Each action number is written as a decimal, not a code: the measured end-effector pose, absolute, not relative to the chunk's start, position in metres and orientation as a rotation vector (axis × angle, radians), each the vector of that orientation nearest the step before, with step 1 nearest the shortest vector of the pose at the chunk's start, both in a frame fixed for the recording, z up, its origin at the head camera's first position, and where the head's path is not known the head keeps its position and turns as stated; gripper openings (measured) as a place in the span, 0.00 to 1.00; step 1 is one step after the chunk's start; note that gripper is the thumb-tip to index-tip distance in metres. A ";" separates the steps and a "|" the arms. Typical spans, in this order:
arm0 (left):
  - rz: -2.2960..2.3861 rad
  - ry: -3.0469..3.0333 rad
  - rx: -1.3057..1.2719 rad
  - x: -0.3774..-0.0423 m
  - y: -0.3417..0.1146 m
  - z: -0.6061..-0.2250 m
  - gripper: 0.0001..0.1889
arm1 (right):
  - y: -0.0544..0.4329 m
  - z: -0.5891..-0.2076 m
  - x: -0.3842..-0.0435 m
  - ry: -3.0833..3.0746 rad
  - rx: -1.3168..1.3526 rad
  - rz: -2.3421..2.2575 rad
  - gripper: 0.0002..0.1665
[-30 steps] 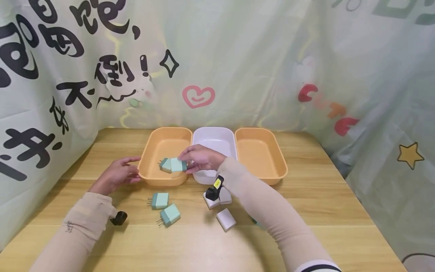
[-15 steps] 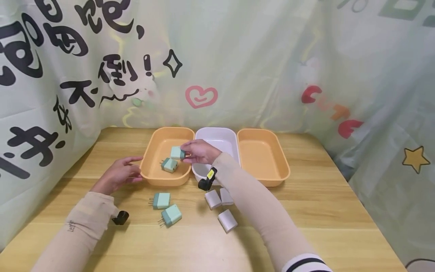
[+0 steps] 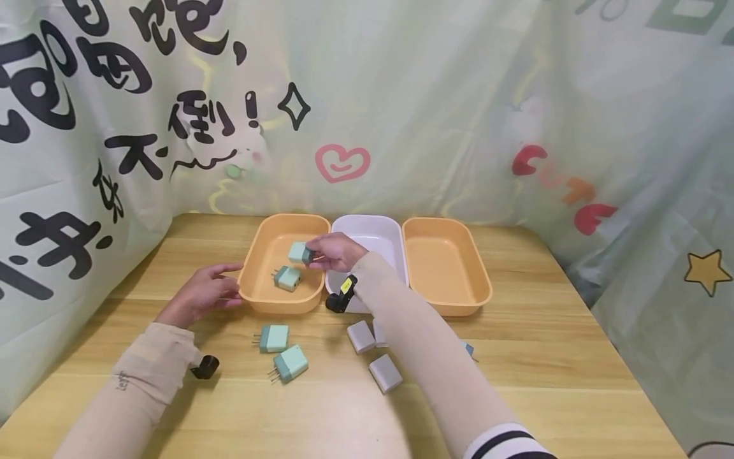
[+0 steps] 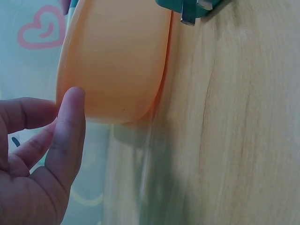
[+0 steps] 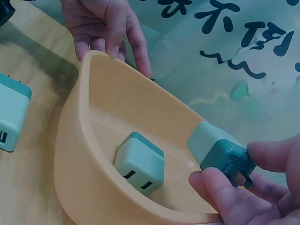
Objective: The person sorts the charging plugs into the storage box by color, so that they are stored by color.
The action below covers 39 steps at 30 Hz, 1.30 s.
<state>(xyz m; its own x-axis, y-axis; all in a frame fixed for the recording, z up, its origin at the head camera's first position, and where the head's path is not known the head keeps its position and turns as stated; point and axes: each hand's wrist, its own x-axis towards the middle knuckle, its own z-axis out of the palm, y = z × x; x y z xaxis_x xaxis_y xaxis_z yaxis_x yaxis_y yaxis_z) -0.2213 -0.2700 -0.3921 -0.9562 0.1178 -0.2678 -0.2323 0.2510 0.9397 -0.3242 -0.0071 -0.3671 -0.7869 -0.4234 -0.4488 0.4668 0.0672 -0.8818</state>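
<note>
My right hand (image 3: pixel 339 251) pinches a mint-green charger plug (image 3: pixel 299 252) by its darker prong end, over the left orange tray (image 3: pixel 248 299). Thumb and fingertips hold this charger (image 5: pixel 220 152) in the right wrist view. A second green charger (image 3: pixel 287 278) lies inside the tray, its two USB ports showing in the right wrist view. My left hand (image 3: pixel 205 292) touches the tray's left side with loosely extended fingers. In the left wrist view, thumb and index finger rest at the orange tray's wall (image 4: pixel 117 61). On the table in front are two more green chargers (image 3: pixel 274 338).
A white tray (image 3: pixel 395 233) stands between the left tray and another orange tray (image 3: pixel 484 290). Several white chargers (image 3: pixel 385 373) lie before them, one partly behind my right sleeve. A blue piece (image 3: pixel 469 349) shows past that arm. A printed curtain (image 3: pixel 436 115) hangs behind the table.
My right hand has carried the green charger farther back over the left tray, away from the charger lying there. The left hand stays at the tray's side. The head view has shifted slightly.
</note>
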 end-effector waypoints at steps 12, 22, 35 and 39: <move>1.743 2.258 -0.122 -0.221 -0.268 -0.391 0.31 | -0.008 -0.366 -0.325 1.696 0.079 -1.771 0.18; 1.777 2.241 -0.126 -0.221 -0.267 -0.391 0.31 | -0.007 -0.364 -0.325 1.672 0.134 -1.760 0.25; 1.757 2.249 -0.118 -0.221 -0.268 -0.394 0.31 | 0.004 -0.362 -0.317 1.637 0.048 -1.738 0.28; 1.758 2.249 -0.116 -0.221 -0.268 -0.394 0.31 | 0.009 -0.359 -0.311 1.640 0.012 -1.714 0.29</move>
<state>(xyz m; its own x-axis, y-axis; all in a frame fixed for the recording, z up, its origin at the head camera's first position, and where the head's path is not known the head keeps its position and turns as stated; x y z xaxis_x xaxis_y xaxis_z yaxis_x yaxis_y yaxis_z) -0.2212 -0.2679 -0.3937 -0.9565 0.1101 -0.2703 -0.2356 0.2550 0.9378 -0.3106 0.0092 -0.3591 -0.7181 -0.4970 -0.4872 0.5086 0.1032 -0.8548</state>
